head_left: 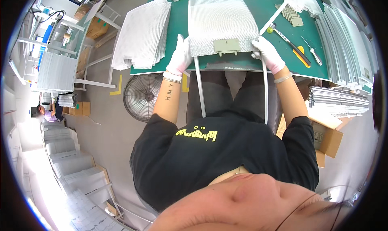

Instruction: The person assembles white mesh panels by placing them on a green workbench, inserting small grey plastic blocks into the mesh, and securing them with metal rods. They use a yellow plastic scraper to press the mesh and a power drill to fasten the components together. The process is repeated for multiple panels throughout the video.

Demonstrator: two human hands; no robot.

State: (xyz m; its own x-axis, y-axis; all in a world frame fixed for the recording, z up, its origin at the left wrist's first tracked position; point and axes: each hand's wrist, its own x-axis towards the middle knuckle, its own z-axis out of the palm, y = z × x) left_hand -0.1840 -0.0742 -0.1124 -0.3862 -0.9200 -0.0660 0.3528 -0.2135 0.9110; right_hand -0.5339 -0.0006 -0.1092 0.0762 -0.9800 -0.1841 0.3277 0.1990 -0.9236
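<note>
A white mesh panel (222,20) lies in front of me at the table's near edge. My left hand (180,55), in a white glove, is closed on its left edge. On the opposite edge my right hand (268,54), also gloved, has its fingers curled in. A beige-grey rectangular plate with small tabs (226,46) rests on the panel's near edge. Two slim white strips, a left strip (200,89) and a right strip (265,93), run from under the panel toward my lap. Another white strip (275,17) slants away beyond my right hand.
Stacked mesh sheets (141,32) lie left on the green table (178,12). To the right are a yellow-black cutter (301,56), a white-handled screwdriver (315,56), beige plates (292,16) and stacked panels (343,41). A floor fan (141,97) stands below left; a cardboard box (329,140) below right.
</note>
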